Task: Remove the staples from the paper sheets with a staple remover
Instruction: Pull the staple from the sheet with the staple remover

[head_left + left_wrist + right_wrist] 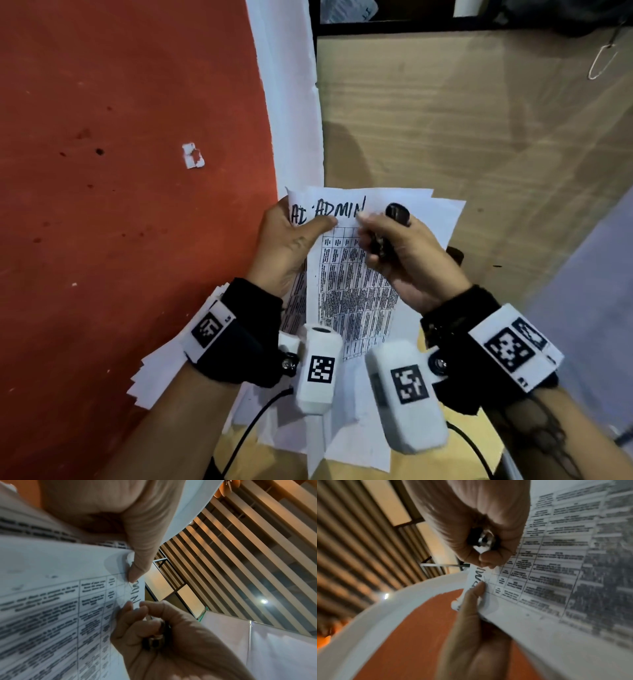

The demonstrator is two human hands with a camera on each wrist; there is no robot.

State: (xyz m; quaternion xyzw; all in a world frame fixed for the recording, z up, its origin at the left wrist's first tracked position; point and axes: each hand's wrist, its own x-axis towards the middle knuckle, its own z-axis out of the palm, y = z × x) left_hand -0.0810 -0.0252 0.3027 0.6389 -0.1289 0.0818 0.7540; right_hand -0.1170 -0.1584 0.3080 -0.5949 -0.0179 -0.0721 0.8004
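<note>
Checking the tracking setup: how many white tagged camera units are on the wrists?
2: one camera unit under the left wrist, another under the right wrist. None seem hidden.

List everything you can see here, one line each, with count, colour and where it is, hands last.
printed sheet: one, white with black table and handwriting, held up in both hands
loose sheets: several, white, fanned beneath the hands
staple remover: one, black and metal, in the right fist
paper scrap: one, white, on the red surface
wooden surface: one, tan, at right
left hand: pinches the sheet's top corner
right hand: grips the remover, fingertips on the sheet's top edge
</note>
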